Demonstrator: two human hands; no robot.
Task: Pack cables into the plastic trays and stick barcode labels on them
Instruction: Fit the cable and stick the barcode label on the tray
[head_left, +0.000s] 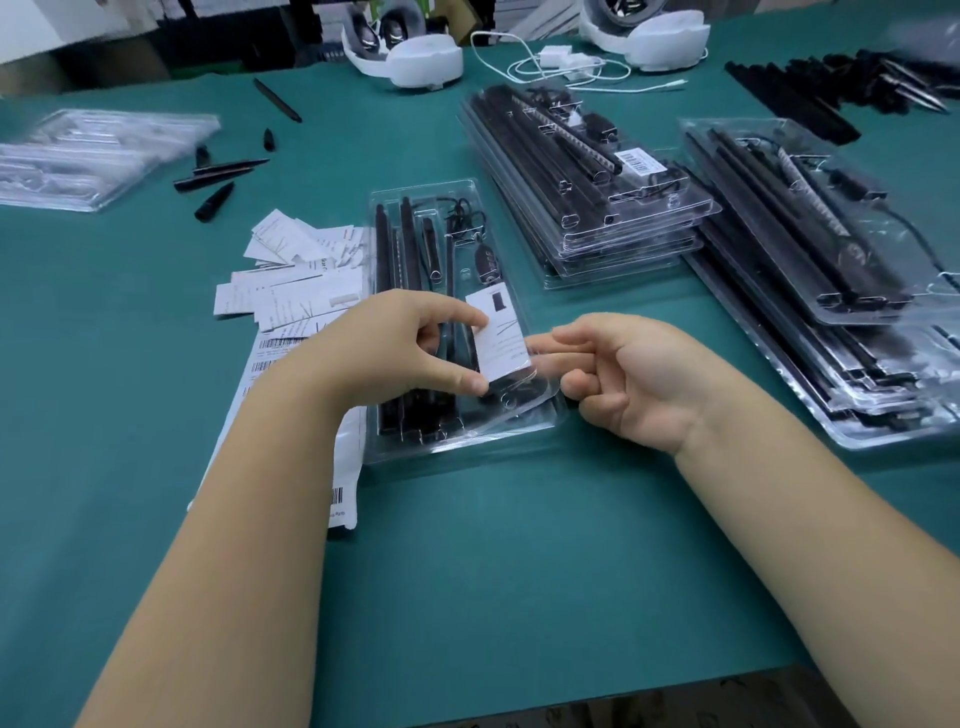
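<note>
Our left hand (410, 348) pinched a white label (501, 335) over the cable-filled tray (457, 322); our right hand (623, 374), at three o'clock, curled loosely, empty.

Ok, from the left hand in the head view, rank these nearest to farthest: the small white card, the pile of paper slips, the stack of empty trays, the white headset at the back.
1. Small white card: pinched in the left hand, over the tray.
2. Pile of paper slips: just beyond, left.
3. Stack of empty trays: far left.
4. White headset: back edge.
</note>
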